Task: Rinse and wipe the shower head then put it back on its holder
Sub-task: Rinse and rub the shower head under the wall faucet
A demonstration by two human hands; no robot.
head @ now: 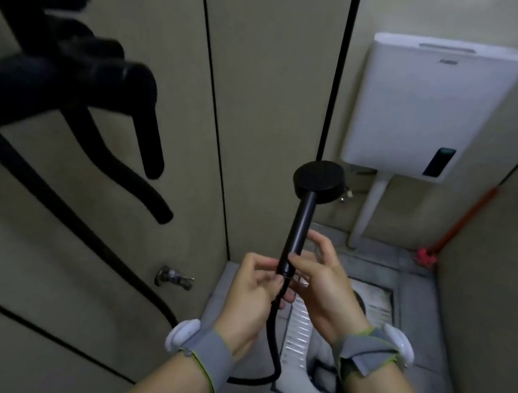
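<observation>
Shower head (pixel 320 176): matte black, round, upright.

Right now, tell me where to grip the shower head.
Grip the shower head on its straight handle, just below the round disc, coming from the right side. The left hand and right hand already pinch the handle's lower end, where the hose joins.

Both arms reach up from the bottom of the view, close together. Each wrist has a gray band with a white round piece on it. The left hand (pixel 254 285) is turned palm up, and its fingers curl in and pinch the bottom end of the shower head (pixel 309 204). The right hand (pixel 318 282) is just beside it, thumb on the handle and the other fingers half straight behind it.
</observation>
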